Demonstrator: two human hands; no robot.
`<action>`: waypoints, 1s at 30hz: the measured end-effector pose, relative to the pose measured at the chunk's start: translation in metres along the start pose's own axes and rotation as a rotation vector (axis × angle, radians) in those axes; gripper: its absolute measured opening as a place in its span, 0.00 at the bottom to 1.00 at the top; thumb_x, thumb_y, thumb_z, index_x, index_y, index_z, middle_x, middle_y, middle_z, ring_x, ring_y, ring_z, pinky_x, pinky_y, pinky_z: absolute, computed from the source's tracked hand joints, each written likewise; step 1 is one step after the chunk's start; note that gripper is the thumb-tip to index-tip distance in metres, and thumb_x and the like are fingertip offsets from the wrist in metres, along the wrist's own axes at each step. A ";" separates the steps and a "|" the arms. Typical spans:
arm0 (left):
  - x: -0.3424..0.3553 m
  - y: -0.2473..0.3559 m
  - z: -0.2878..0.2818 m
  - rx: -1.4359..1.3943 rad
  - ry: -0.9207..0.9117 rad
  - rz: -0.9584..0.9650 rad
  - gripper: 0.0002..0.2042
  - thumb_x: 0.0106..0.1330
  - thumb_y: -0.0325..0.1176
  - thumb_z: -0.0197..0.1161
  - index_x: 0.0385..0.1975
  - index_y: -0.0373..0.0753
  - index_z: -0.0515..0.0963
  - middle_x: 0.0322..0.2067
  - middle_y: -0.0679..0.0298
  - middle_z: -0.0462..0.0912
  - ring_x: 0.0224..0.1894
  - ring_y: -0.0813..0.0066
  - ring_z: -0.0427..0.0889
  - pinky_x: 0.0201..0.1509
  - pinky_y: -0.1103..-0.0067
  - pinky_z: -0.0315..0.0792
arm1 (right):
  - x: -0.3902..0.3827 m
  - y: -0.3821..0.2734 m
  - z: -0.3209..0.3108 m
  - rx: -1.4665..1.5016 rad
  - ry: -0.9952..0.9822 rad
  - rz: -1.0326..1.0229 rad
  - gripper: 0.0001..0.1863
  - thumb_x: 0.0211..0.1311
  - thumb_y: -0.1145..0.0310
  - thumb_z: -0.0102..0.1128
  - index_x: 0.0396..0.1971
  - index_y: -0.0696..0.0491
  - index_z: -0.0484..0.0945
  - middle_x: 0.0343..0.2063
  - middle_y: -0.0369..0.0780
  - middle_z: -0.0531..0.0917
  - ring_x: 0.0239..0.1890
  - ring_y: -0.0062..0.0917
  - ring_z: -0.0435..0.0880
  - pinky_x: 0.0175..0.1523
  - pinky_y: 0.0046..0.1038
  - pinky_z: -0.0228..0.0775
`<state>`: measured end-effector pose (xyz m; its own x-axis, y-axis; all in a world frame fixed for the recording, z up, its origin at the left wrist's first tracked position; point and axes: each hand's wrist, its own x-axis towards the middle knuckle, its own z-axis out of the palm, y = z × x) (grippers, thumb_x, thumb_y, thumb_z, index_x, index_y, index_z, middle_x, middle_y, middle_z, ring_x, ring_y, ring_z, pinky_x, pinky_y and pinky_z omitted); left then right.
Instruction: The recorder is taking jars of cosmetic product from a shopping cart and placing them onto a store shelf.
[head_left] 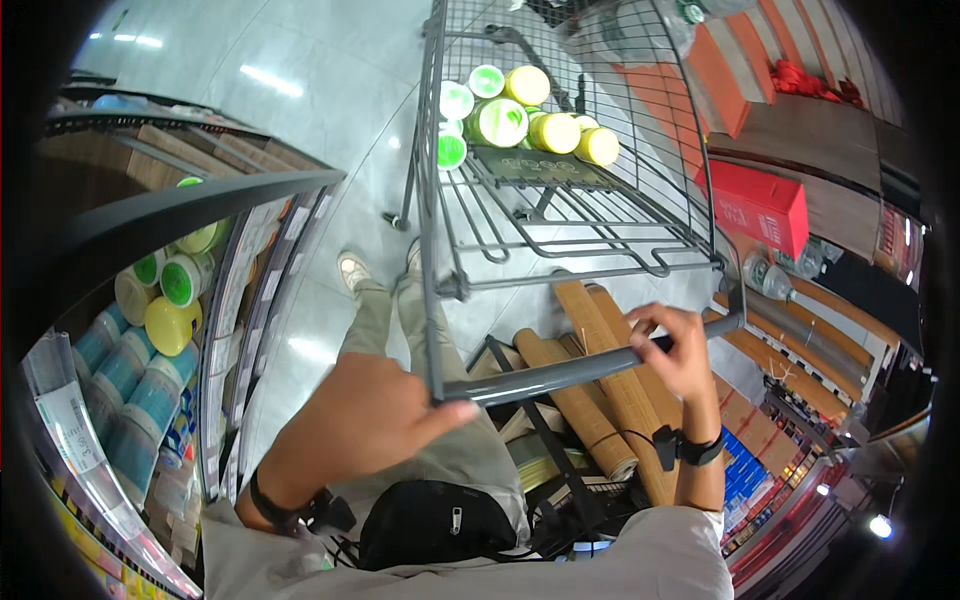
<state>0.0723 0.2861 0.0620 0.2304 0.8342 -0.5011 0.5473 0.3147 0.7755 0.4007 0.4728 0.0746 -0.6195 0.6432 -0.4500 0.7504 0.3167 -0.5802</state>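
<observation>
My left hand (pixel 370 415) is curled at the left end of the grey cart handle (pixel 530 378), its thumb lying along the bar and its other fingers mostly hidden. My right hand (pixel 668 350) grips the bar toward its right end, fingers bent over it. Beyond the handle, the wire shopping cart (pixel 600 230) carries several round tubs with green lids (pixel 500 122) and yellow lids (pixel 555 133), grouped at the far part of the basket around a dark panel (pixel 540 167).
A shelf of tubs and cylindrical packs (pixel 130 400) runs along my left. Rolled brown mats (pixel 565 390) lie below the handle at right. Shelving with a red box (pixel 755 205) and bottles (pixel 768 277) lines the right. My feet (pixel 355 270) stand on grey tiled floor (pixel 300 60).
</observation>
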 end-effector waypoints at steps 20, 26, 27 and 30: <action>0.257 0.008 0.021 0.613 0.446 0.156 0.35 0.53 0.30 0.67 0.66 0.43 0.65 0.72 0.59 0.59 0.52 0.58 0.79 0.51 0.61 0.74 | -0.020 0.024 0.016 -0.273 0.032 0.049 0.38 0.55 0.77 0.60 0.69 0.52 0.61 0.56 0.45 0.78 0.63 0.38 0.73 0.75 0.48 0.49; 0.262 0.028 0.066 0.518 0.364 0.239 0.30 0.53 0.34 0.68 0.60 0.42 0.72 0.67 0.51 0.66 0.49 0.57 0.82 0.48 0.65 0.76 | -0.050 0.083 -0.015 -0.271 0.077 -0.006 0.26 0.51 0.84 0.59 0.53 0.50 0.80 0.53 0.41 0.82 0.61 0.36 0.76 0.72 0.47 0.57; 0.262 0.033 0.077 0.511 0.354 0.245 0.30 0.53 0.34 0.68 0.60 0.42 0.72 0.67 0.51 0.66 0.49 0.57 0.82 0.48 0.65 0.76 | -0.060 0.092 -0.019 -0.271 0.075 0.007 0.26 0.51 0.84 0.59 0.53 0.50 0.80 0.53 0.41 0.82 0.61 0.36 0.76 0.72 0.47 0.57; 0.255 0.049 0.097 0.309 0.293 0.278 0.29 0.55 0.33 0.66 0.60 0.41 0.72 0.64 0.49 0.69 0.44 0.55 0.84 0.46 0.63 0.78 | -0.077 0.126 -0.031 -0.352 0.194 0.088 0.22 0.50 0.86 0.58 0.46 0.52 0.82 0.46 0.41 0.85 0.58 0.36 0.80 0.70 0.47 0.60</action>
<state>0.2360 0.4704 -0.0648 0.1898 0.9733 -0.1287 0.7200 -0.0489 0.6923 0.5506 0.4846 0.0573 -0.5192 0.7876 -0.3319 0.8528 0.4515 -0.2625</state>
